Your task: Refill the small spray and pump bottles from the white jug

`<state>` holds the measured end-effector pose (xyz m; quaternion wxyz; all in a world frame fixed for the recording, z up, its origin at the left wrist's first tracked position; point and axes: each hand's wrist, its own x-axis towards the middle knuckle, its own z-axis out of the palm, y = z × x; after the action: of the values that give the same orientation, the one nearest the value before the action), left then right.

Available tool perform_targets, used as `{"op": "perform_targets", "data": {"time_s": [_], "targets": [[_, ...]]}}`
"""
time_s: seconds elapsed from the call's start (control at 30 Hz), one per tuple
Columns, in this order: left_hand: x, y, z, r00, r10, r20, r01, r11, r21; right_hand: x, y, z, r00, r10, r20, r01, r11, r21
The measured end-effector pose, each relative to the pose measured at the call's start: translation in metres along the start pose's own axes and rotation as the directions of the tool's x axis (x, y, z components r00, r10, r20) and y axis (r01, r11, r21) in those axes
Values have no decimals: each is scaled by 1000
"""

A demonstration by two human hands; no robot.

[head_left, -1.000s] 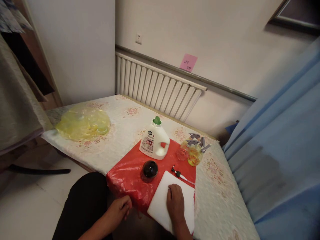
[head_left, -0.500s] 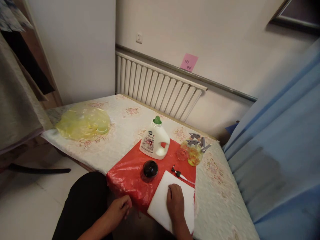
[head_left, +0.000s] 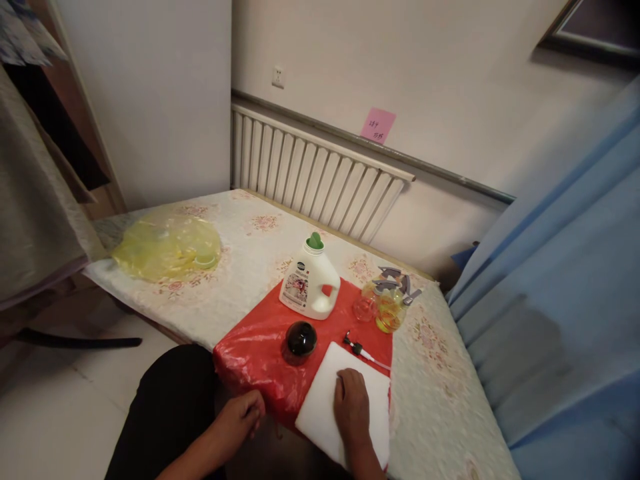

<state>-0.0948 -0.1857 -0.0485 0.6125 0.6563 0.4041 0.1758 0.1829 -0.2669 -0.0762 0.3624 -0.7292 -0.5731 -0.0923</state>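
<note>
1. On the white board [head_left: 345, 400], at the near edge of the red sheet [head_left: 260, 347], the right hand [head_left: 351, 408] lies flat, fingers spread, gripping nothing.
2. Left of the board, the left hand [head_left: 243, 415] rests loosely curled at the sheet's hanging edge; whether it pinches the plastic cannot be told.
3. Beyond the board stand a dark jar [head_left: 301, 339], a white jug [head_left: 310, 280] with green cap, and a small pen-like tool [head_left: 361, 349] just off the board's far corner.
4. Right of the jug: bottles of yellow liquid [head_left: 383, 303].
5. Compared with a second ago, neither hand nor any item has shifted; work is at a pause.
</note>
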Motion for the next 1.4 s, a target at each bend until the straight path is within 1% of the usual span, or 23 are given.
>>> {"op": "perform_targets", "data": {"time_s": [0.13,0.23,0.5,0.6,0.67,0.73,0.83,0.97,1.07,1.13,1.2,1.4], "targets": [[3,3,-3,1000,23,-1,-23,1000,14,0,0,0,1000,1,5,-1,1000,0],[9,12,-11,998,61,-8,-61,998,31,0,-1,-1,1000,-2,5,2,1000,-1],[25,61,-45,980,176,-88,-168,982,88,2,-2,-2,1000,-12,-1,12,1000,-2],[29,69,-51,972,215,-91,-201,970,139,3,-3,-3,1000,-7,3,7,1000,-5],[32,67,-51,971,224,-83,-207,962,180,3,-3,-3,1000,-5,4,5,1000,-6],[37,60,-51,973,221,-71,-201,956,215,3,-3,-3,1000,-5,5,5,1000,-7],[48,42,-50,978,202,-58,-181,948,261,3,-3,-3,1000,-5,0,5,1000,-6],[60,14,-49,981,179,-72,-144,929,342,3,-3,-4,1000,-7,-4,7,1000,-6],[62,2,-50,981,171,-92,-120,908,401,3,-4,-4,1000,-7,-9,7,1000,-8],[60,0,-51,980,168,-109,-106,896,431,3,-4,-4,1000,-9,-13,9,1000,-9],[57,2,-55,978,166,-128,-92,887,452,3,-3,-4,1000,-12,-16,12,1000,-9],[53,20,-76,961,186,-204,-68,875,479,2,-2,-2,1000,-12,-16,12,1000,-10]]}}
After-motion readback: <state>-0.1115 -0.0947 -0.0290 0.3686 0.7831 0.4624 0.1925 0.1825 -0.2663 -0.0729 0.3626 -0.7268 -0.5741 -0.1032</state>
